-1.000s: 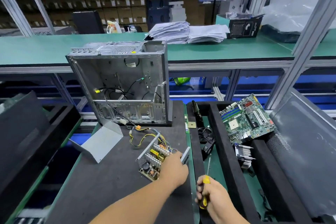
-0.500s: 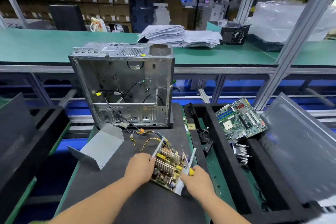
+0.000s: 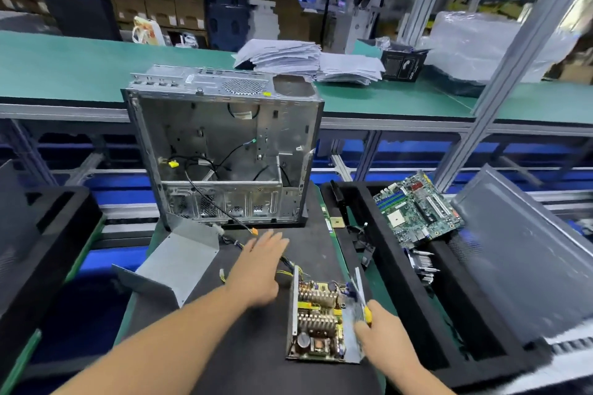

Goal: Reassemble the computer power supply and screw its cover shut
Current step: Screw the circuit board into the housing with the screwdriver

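The open power supply (image 3: 317, 321) lies on the black mat, its circuit board and heatsinks showing inside a grey metal base. Its wire bundle (image 3: 285, 266) runs up toward the case. The bent grey cover (image 3: 175, 263) lies apart on the mat to the left. My left hand (image 3: 260, 269) hovers with fingers spread over the wires, just left of the supply. My right hand (image 3: 378, 330) grips a yellow-handled screwdriver (image 3: 364, 305) against the supply's right wall.
An empty metal computer case (image 3: 224, 151) stands upright behind the mat. A black foam tray (image 3: 391, 266) on the right holds a green motherboard (image 3: 417, 212), a heatsink and a grey side panel (image 3: 519, 253). Another black foam tray (image 3: 41, 234) stands at the left.
The power supply has been turned and now lies straight, nearer to me. My left hand let go of it and moved up and left, fingers spread. My right hand stays at its right side.
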